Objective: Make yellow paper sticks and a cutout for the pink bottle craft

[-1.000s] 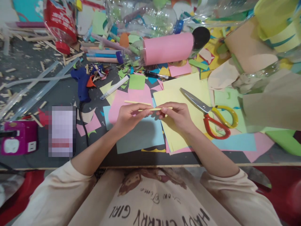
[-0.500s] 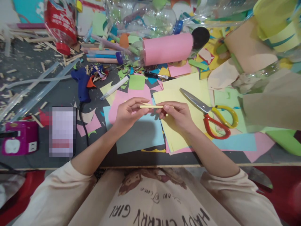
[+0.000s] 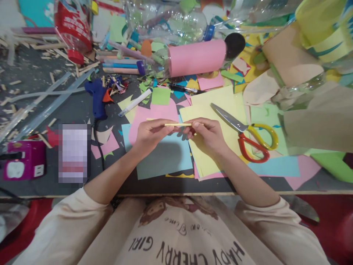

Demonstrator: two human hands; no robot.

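A thin strip of yellow paper (image 3: 182,124) is stretched level between my two hands, seen nearly edge-on. My left hand (image 3: 153,134) pinches its left end, thumb against fingers, above a light blue sheet (image 3: 165,158). A pale yellow edge shows behind the left fingers; I cannot tell whether it belongs to the strip. My right hand (image 3: 208,133) pinches the other end between thumb and fingers, over a stack of yellow paper (image 3: 204,158). Scissors (image 3: 242,132) with one red and one yellow handle lie open to the right of that hand.
A blue glue gun (image 3: 96,97) and a white marker (image 3: 135,103) lie to the left. Behind are a pink-wrapped bottle (image 3: 197,57), a red-labelled bottle (image 3: 73,29) and paper scraps. A phone (image 3: 74,152) and a purple box (image 3: 24,160) are at the near left.
My left fingers have straightened and slid along the strip's upper side, covering the raised edge seen before. My right hand stays nearly still. The view has shifted very slightly.
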